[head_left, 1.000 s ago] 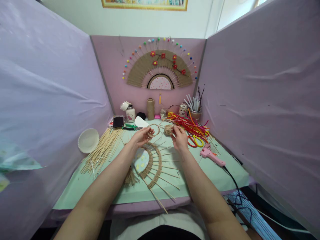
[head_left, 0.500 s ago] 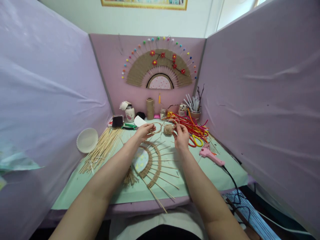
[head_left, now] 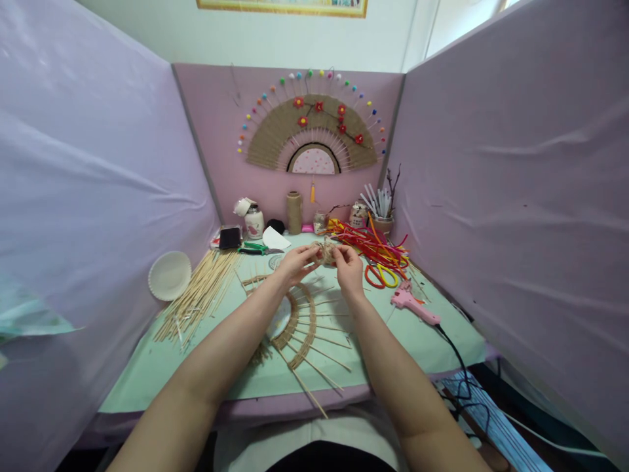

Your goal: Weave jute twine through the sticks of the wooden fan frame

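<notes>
My left hand [head_left: 295, 264] and my right hand [head_left: 348, 265] meet over the middle of the green table [head_left: 147, 367]. Both have their fingers closed round a small ball of jute twine [head_left: 324, 252], held just above the table. Beneath my wrists lies a half-woven fan [head_left: 302, 321] of thin sticks with bands of twine woven through them. Its spokes point toward the right and toward me.
A heap of loose bamboo sticks [head_left: 201, 295] and a white paper plate [head_left: 170, 275] lie at the left. Coloured pipe cleaners [head_left: 378, 252] and a pink glue gun [head_left: 413, 305] with a black cord lie at the right. Scissors [head_left: 253, 248], jars and a twine spool [head_left: 294, 212] line the back wall.
My hands have come together. The left hand moved right from a loose loop of twine onto the ball, and the ball is now held between both hands.
</notes>
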`<action>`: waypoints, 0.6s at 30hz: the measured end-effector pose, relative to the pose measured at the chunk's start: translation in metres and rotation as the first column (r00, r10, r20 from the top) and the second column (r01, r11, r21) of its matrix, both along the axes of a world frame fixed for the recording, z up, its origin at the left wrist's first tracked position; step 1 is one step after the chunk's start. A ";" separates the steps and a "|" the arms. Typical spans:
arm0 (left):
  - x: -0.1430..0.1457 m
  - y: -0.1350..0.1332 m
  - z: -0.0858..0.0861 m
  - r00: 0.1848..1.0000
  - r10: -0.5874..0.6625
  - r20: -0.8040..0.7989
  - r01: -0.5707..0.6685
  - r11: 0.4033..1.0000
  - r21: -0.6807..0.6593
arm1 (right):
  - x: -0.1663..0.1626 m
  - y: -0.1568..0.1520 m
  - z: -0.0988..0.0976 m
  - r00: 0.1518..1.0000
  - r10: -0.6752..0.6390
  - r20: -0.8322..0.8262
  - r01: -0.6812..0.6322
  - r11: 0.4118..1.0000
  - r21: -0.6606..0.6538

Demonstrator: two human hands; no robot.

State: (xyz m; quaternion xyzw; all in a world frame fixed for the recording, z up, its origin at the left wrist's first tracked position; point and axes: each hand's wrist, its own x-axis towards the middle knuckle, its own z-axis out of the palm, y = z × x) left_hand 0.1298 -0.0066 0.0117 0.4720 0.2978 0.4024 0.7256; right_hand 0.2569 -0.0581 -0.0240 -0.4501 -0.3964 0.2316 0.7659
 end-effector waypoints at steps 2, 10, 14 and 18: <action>0.003 -0.004 0.001 0.997 -0.066 0.039 0.065 0.998 0.023 | -0.001 0.000 -0.001 0.999 0.001 0.049 -0.001 1.000 -0.011; 0.007 -0.006 0.001 0.992 -0.121 0.037 0.120 0.993 0.021 | -0.004 -0.001 -0.001 0.989 0.147 0.002 -0.146 0.986 -0.086; 0.000 0.003 -0.002 0.997 -0.078 0.022 0.078 0.996 -0.033 | -0.002 0.000 -0.001 0.953 0.202 -0.225 -0.227 0.970 -0.091; -0.010 0.016 -0.004 0.996 -0.066 0.056 0.071 0.993 -0.093 | 0.004 0.004 0.000 0.927 0.118 -0.356 -0.161 0.982 -0.095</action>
